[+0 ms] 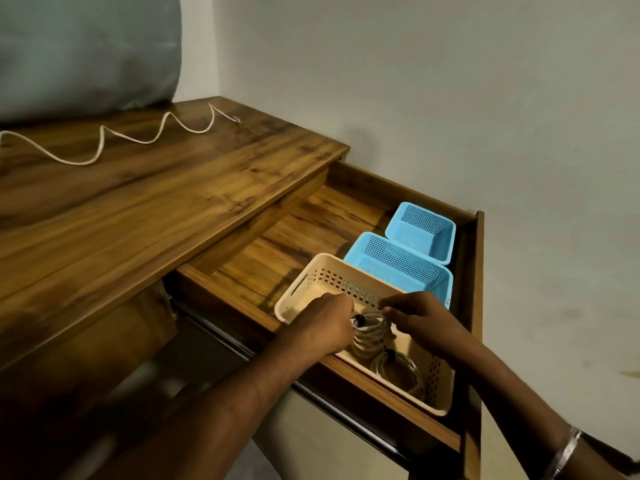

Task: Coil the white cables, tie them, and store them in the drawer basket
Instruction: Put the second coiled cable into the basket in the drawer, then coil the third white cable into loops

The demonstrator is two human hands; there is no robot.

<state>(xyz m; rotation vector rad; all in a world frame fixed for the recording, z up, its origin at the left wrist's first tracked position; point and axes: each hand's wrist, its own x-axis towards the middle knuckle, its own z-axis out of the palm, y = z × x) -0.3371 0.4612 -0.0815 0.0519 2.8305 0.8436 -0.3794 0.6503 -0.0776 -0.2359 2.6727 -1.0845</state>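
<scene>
Storing step: my left hand [320,322] and right hand [417,315] grip a tied coil [369,332] inside the cream basket [301,289]. Next: release, then coil the loose cable [104,140] on the bench [156,188].

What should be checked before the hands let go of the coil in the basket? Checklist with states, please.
1. Drawer open: ok.
2. Coil inside the cream basket: ok.
3. Left hand and right hand both at the coil: ok.
4. Coil tied: cannot tell; a dark band shows, its closure is partly hidden.
5. Earlier coil already in the same basket: ok.
6. All cables stored: not ok; a loose cable lies uncoiled on the desk top.
</scene>
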